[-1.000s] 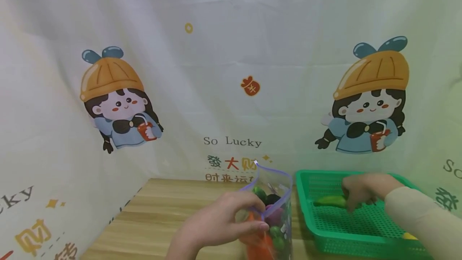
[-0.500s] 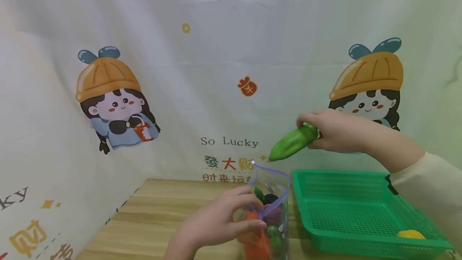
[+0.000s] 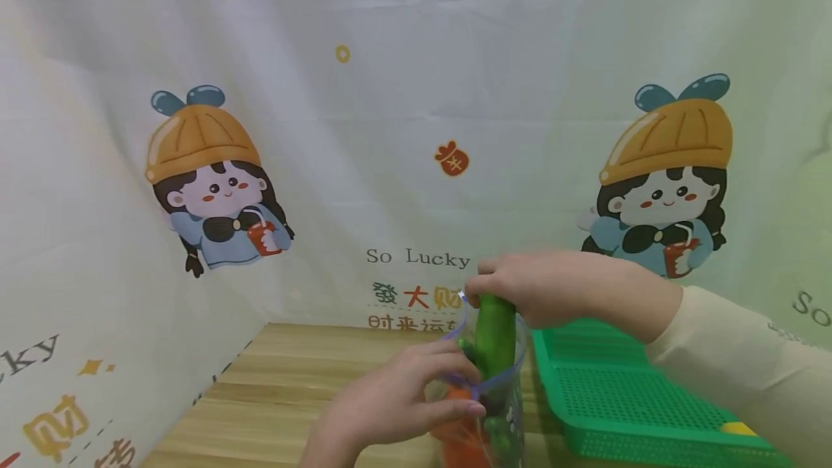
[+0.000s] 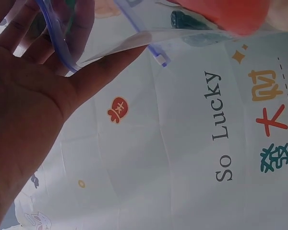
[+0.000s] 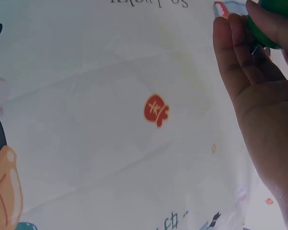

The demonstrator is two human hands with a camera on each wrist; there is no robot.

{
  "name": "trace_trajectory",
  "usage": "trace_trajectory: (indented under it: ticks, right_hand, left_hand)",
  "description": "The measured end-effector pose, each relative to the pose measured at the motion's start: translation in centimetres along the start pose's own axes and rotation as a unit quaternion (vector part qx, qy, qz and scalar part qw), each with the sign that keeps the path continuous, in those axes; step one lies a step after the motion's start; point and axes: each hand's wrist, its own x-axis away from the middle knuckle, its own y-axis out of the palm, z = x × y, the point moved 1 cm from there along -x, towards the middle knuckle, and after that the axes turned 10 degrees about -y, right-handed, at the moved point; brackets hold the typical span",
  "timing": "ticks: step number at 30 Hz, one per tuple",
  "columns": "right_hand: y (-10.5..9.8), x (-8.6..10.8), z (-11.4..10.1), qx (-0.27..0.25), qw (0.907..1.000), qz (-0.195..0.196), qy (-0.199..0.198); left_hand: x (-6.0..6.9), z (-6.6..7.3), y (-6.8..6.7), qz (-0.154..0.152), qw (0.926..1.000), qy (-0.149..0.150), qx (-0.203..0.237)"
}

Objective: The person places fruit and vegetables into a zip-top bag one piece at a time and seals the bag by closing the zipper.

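Observation:
A clear zip bag (image 3: pixel 507 379) with a purple rim stands open on the table. Orange, purple and green toy-like vegetables show through its wall. My left hand (image 3: pixel 403 399) holds the near left side of the rim between thumb and fingers; the left wrist view shows the purple zip strip (image 4: pixel 58 38) against that hand. Over the mouth, my right hand (image 3: pixel 539 286) grips the upper end of a long green pepper (image 3: pixel 495 338). The pepper points down, its lower part inside the bag. Only a bit of the green pepper (image 5: pixel 273 24) shows in the right wrist view.
A green plastic basket (image 3: pixel 650 433) stands right of the bag, partly under my right forearm. One yellow piece (image 3: pixel 737 428) lies at its near right. The wooden table (image 3: pixel 312 363) meets a printed cloth backdrop (image 3: pixel 390 128) behind.
My right hand has lifted the green pepper out of the basket, carried it left and lowered it upright into the bag's mouth. My left hand has stayed at the rim.

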Motion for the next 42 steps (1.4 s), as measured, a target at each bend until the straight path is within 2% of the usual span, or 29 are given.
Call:
trace_trajectory:
  ticks: [4, 10, 17, 19, 21, 26, 29, 33, 36, 40, 42]
  right_hand:
    - [1.3, -0.6, 0.1, -0.028, 0.9992, -0.027, -0.011]
    - [3.3, -1.5, -0.3, -0.085, 0.9950, -0.041, -0.031]
    - [4.2, -1.9, -0.3, -0.143, 0.9859, -0.012, -0.086]
    - [4.3, -1.8, -0.2, -0.168, 0.9799, -0.008, -0.106]
    - [4.4, -1.7, -0.2, -0.207, 0.9719, -0.021, -0.111]
    - [4.8, -1.6, 0.0, -0.299, 0.9461, -0.090, -0.086]
    - [5.2, -1.9, -0.2, -0.322, 0.9369, -0.114, -0.073]
    - [5.5, -2.4, -0.9, -0.325, 0.9360, -0.128, -0.042]
    - [5.6, -3.0, -1.4, -0.307, 0.9407, -0.140, -0.032]
    - [5.9, -3.9, -1.6, -0.288, 0.9441, -0.150, -0.058]
    - [5.9, -4.3, -1.5, -0.292, 0.9422, -0.148, -0.073]
  left_hand:
    - [-0.2, 0.1, 0.2, -0.015, 0.9998, -0.008, 0.011]
    - [-0.1, 0.0, 0.2, -0.006, 1.0000, 0.006, 0.003]
    - [-0.1, 0.0, 0.2, -0.007, 0.9997, 0.024, 0.007]
    - [-0.1, 0.1, 0.2, -0.005, 0.9995, 0.031, 0.004]
    - [-0.2, 0.1, 0.3, -0.005, 0.9992, 0.039, 0.003]
    - [-0.4, 0.2, 0.5, -0.003, 0.9991, 0.041, 0.005]
    - [-0.4, 0.3, 0.6, -0.002, 0.9991, 0.043, 0.004]
    - [-0.4, 0.4, 0.8, 0.003, 0.9990, 0.044, -0.005]
    - [-0.3, 0.6, 0.8, 0.004, 0.9993, 0.034, -0.013]
    - [-0.3, 0.8, 0.8, 0.004, 0.9994, 0.027, -0.019]
    - [-0.3, 0.8, 0.8, 0.004, 0.9994, 0.029, -0.017]
